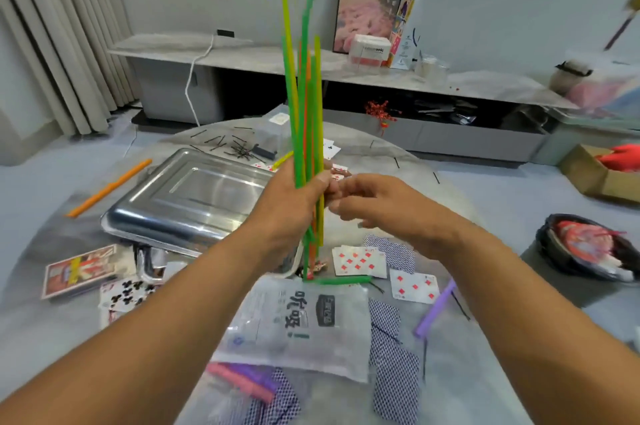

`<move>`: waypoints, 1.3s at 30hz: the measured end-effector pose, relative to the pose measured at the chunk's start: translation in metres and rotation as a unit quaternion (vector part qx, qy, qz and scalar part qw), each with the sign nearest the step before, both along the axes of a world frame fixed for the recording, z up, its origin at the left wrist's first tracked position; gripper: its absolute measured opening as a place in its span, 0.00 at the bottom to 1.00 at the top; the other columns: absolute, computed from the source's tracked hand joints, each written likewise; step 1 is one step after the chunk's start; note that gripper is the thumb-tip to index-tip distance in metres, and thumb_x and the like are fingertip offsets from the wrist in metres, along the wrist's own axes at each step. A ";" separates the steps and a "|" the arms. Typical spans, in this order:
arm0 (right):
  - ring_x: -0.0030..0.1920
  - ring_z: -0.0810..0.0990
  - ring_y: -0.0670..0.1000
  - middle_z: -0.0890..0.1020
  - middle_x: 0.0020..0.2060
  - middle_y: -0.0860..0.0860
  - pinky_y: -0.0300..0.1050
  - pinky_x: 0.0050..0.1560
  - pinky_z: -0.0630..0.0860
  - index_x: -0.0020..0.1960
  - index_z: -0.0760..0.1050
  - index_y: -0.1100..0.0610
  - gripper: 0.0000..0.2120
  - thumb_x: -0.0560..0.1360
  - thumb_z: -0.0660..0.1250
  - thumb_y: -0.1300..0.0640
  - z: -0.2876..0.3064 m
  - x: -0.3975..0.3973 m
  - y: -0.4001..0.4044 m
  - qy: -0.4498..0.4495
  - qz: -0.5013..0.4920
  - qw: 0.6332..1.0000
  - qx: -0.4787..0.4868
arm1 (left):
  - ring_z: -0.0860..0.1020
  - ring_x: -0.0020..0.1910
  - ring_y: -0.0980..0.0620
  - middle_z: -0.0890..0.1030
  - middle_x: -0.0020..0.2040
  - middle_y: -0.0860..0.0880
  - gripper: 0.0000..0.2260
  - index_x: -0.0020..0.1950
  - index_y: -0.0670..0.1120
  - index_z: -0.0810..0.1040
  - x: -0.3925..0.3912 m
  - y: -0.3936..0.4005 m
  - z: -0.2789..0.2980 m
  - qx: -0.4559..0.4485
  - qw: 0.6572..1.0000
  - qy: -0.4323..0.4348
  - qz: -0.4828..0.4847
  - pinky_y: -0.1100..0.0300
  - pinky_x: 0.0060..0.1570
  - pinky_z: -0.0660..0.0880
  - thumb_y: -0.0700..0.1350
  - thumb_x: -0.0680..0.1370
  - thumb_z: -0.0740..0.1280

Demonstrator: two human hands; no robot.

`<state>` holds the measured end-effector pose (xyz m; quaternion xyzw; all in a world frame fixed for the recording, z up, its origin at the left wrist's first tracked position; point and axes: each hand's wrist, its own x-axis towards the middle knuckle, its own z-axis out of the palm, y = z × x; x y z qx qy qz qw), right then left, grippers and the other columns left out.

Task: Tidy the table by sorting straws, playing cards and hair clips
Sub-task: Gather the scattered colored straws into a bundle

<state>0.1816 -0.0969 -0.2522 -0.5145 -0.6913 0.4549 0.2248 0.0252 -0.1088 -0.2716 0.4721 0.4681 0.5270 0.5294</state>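
Head view: I read this one wide frame, looking down over both forearms.
Table (460, 182): round and grey, filling the middle and lower frame; the sorting is far from done.
Tray (194, 196): steel, left of centre, nothing visible in it.
Bag (304, 320): clear printed plastic, lower centre, lying flat under the bundle.
Bundle (306, 120): green, yellow and orange straws, centre of frame, long axis upright, feet near the bag's upper edge.
Left hand (294, 192): fist wrapped round the bundle low on its length.
Right hand (377, 203): just right of the bundle, fingers loosely curled; I cannot tell whether they touch the straws.
Cards (360, 262): scattered lower right and lower left, some face up, some face down.
Loose straws: purple (434, 310) lower right, nearer my right hand; orange (110, 187) at left beyond the tray, nearer my left; both lie slanted.
Clips (239, 149): dark heap in the upper middle, behind the tray.
Next, I judge: square the bundle, then fetch the purple straw.
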 end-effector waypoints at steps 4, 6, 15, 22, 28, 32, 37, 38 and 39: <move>0.53 0.81 0.49 0.84 0.54 0.53 0.47 0.55 0.72 0.68 0.73 0.52 0.27 0.71 0.75 0.51 0.006 0.006 -0.045 0.145 0.006 0.989 -0.031 | 0.80 0.39 0.58 0.81 0.39 0.53 0.08 0.55 0.50 0.76 0.023 -0.061 -0.008 0.017 0.998 0.026 -0.046 0.65 0.41 0.79 0.38 0.82 0.61; 0.46 0.80 0.54 0.82 0.49 0.62 0.50 0.45 0.72 0.61 0.75 0.58 0.22 0.70 0.76 0.54 0.003 0.004 -0.070 0.191 -0.023 0.981 -0.010 | 0.78 0.41 0.55 0.79 0.40 0.48 0.10 0.55 0.49 0.76 0.036 -0.085 -0.016 0.041 0.996 0.050 -0.057 0.64 0.44 0.78 0.36 0.81 0.60; 0.36 0.79 0.46 0.81 0.33 0.57 0.45 0.41 0.78 0.44 0.78 0.63 0.13 0.70 0.77 0.54 -0.024 -0.014 -0.130 0.163 -0.089 0.982 0.022 | 0.79 0.53 0.63 0.79 0.50 0.56 0.19 0.63 0.50 0.70 0.043 -0.146 -0.041 0.056 0.990 0.105 -0.078 0.71 0.45 0.76 0.29 0.79 0.60; 0.45 0.81 0.52 0.82 0.48 0.64 0.53 0.57 0.78 0.53 0.79 0.66 0.18 0.70 0.77 0.56 -0.043 -0.013 -0.145 0.145 -0.039 0.989 -0.002 | 0.82 0.46 0.58 0.80 0.47 0.48 0.18 0.51 0.47 0.75 0.034 -0.159 -0.058 0.055 0.989 0.126 -0.064 0.67 0.43 0.77 0.24 0.74 0.63; 0.36 0.81 0.45 0.83 0.34 0.52 0.34 0.42 0.78 0.40 0.81 0.58 0.06 0.71 0.75 0.56 -0.046 -0.016 -0.143 0.166 -0.092 0.981 0.035 | 0.78 0.48 0.67 0.77 0.49 0.56 0.19 0.62 0.47 0.69 0.043 -0.154 -0.054 0.063 0.982 0.156 -0.088 0.72 0.44 0.75 0.28 0.77 0.62; 0.41 0.84 0.47 0.85 0.37 0.52 0.34 0.41 0.78 0.41 0.83 0.59 0.10 0.75 0.71 0.53 -0.047 -0.010 -0.137 0.195 -0.128 0.970 0.066 | 0.73 0.63 0.65 0.75 0.61 0.61 0.31 0.70 0.54 0.66 0.022 -0.145 -0.041 0.045 0.935 0.284 -0.209 0.68 0.59 0.72 0.41 0.71 0.76; 0.36 0.84 0.55 0.84 0.32 0.59 0.46 0.45 0.83 0.32 0.80 0.58 0.18 0.79 0.67 0.52 -0.019 0.015 -0.115 0.322 -0.209 0.919 0.093 | 0.62 0.71 0.51 0.64 0.73 0.54 0.52 0.78 0.59 0.51 -0.020 -0.098 -0.048 0.112 0.713 0.656 -0.218 0.54 0.72 0.60 0.59 0.62 0.79; 0.34 0.83 0.55 0.82 0.30 0.57 0.47 0.44 0.83 0.31 0.78 0.58 0.19 0.79 0.67 0.52 -0.015 0.020 -0.110 0.337 -0.227 0.909 0.097 | 0.61 0.71 0.50 0.63 0.73 0.53 0.53 0.78 0.59 0.49 -0.021 -0.091 -0.054 0.122 0.665 0.701 -0.227 0.53 0.72 0.58 0.61 0.62 0.78; 0.31 0.81 0.54 0.80 0.27 0.56 0.49 0.43 0.82 0.32 0.76 0.58 0.19 0.79 0.67 0.53 -0.012 0.025 -0.104 0.348 -0.248 0.898 0.100 | 0.59 0.72 0.49 0.61 0.75 0.52 0.53 0.78 0.58 0.48 -0.017 -0.084 -0.060 0.129 0.630 0.725 -0.247 0.53 0.74 0.55 0.63 0.62 0.77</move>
